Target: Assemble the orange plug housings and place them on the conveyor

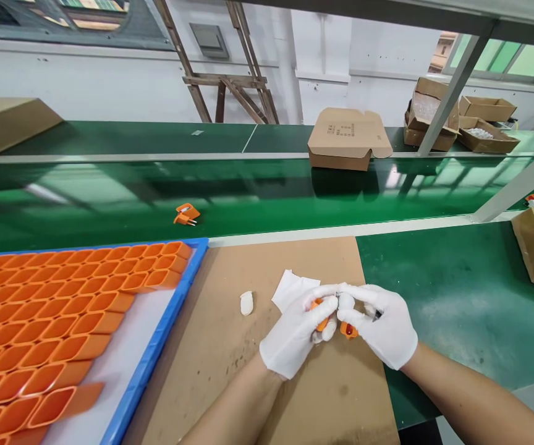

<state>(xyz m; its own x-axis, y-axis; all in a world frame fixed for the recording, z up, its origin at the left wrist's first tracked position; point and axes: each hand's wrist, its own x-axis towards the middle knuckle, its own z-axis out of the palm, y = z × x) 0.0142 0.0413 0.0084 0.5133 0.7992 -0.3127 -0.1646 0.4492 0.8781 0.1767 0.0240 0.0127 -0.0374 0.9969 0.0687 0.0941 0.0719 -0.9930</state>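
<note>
My left hand [292, 334], in a white glove, is closed around an orange plastic piece [321, 315] over the cardboard sheet [220, 364]. My right hand [382, 324], gloved too, meets it fingertip to fingertip. Its fingers are pinched, and what they hold is mostly covered; a small dark bit shows between them. Just below the right fingers is an orange part with a red spot [349, 330]; whether it is held or lying there I cannot tell. Behind the left hand lies a crumpled white paper [292, 288]. A small white piece [246, 303] rests farther left.
A blue-rimmed tray [174, 309] with rows of orange sleeves [67, 321] stands at left. On the green conveyor belt [258, 198] lies an orange plug [186, 214]. Beyond are a cardboard box [348, 139] and several boxes at back right. A metal post [517, 182] slants at right.
</note>
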